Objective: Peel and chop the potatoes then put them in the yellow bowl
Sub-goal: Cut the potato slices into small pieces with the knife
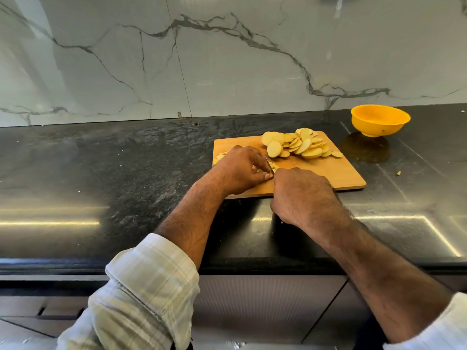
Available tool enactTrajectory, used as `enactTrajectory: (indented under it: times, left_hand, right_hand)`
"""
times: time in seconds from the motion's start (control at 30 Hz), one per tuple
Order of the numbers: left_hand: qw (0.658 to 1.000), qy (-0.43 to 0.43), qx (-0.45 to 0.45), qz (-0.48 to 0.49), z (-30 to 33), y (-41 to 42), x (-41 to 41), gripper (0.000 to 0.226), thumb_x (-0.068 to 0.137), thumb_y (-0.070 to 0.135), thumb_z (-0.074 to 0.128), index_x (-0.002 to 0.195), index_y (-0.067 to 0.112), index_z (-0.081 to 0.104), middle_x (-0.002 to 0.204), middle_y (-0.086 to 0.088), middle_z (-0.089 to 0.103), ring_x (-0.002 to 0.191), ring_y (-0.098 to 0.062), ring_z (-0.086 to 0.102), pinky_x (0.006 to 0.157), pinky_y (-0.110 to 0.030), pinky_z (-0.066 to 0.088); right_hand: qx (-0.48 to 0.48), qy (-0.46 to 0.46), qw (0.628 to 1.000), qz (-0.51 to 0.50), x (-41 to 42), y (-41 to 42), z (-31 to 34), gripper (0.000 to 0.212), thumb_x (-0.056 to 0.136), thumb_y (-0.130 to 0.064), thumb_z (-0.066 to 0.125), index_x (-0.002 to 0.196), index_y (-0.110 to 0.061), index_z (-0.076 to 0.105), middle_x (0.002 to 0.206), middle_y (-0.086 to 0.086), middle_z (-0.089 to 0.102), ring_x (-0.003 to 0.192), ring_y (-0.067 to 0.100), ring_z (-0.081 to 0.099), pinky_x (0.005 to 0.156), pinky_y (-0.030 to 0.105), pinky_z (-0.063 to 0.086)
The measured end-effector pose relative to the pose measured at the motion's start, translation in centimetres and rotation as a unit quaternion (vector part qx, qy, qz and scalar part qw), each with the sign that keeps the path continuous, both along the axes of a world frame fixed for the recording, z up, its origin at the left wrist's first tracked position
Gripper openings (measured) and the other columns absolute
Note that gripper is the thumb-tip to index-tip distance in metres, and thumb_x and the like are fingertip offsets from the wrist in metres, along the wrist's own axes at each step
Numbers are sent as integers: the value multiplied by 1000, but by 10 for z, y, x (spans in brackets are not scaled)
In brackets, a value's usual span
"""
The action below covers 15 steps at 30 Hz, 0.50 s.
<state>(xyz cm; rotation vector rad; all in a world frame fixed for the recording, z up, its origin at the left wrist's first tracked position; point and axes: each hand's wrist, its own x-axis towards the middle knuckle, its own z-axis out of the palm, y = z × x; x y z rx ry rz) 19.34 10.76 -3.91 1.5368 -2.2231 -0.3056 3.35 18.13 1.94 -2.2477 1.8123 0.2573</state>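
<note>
A wooden cutting board (336, 173) lies on the dark counter. A heap of round potato slices (300, 145) covers its far half. At the board's near left, my left hand (240, 170) pinches a small stack of potato pieces (274, 168) with curled fingers. My right hand (300, 193) grips a knife (270, 165); only a short stretch of blade shows between the two hands, set against those pieces. A few more cut bits (221, 155) lie beyond my left hand. The yellow bowl (380, 120) stands to the right of the board, apart from it, and looks empty.
The black stone counter (126, 173) stretches left and right, backed by a white marble wall (227, 59). A tiny potato scrap (398, 173) lies right of the board. The counter's front edge runs just below my forearms.
</note>
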Motion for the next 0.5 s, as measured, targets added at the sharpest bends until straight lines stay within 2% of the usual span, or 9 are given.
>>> enactTrajectory:
  times: [0.13, 0.27, 0.37, 0.5]
  left_hand:
    - [999, 52, 0, 10, -2, 2, 9, 16, 88, 31, 84, 103, 25, 84, 112, 14, 74, 109, -7, 65, 105, -40, 54]
    - [998, 56, 6, 12, 3, 4, 11, 10, 90, 25, 83, 100, 22, 85, 107, 11, 74, 105, -7, 65, 104, -40, 55]
    - [998, 60, 16, 14, 3, 3, 10, 9, 90, 25, 83, 98, 22, 86, 104, 12, 74, 104, -8, 65, 102, -40, 56]
    - [998, 58, 11, 20, 2, 3, 9, 8, 88, 30, 85, 93, 24, 86, 101, 14, 73, 105, -9, 65, 99, -42, 57]
  right_hand:
    - [-83, -57, 995, -4, -20, 6, -14, 30, 101, -43, 59, 121, -20, 58, 89, -4, 54, 86, 16, 57, 76, 37, 53]
    - [-86, -56, 995, -9, -25, 19, -19, 25, 104, -45, 52, 114, -21, 56, 87, -3, 53, 85, 17, 58, 75, 38, 55]
    - [-107, -37, 994, 7, -20, 26, -22, 26, 103, -43, 52, 114, -20, 56, 83, -3, 46, 87, 19, 57, 72, 37, 50]
    - [-53, -12, 999, 5, -12, 24, -11, 28, 101, -40, 57, 121, -20, 54, 85, -3, 46, 92, 21, 57, 79, 40, 53]
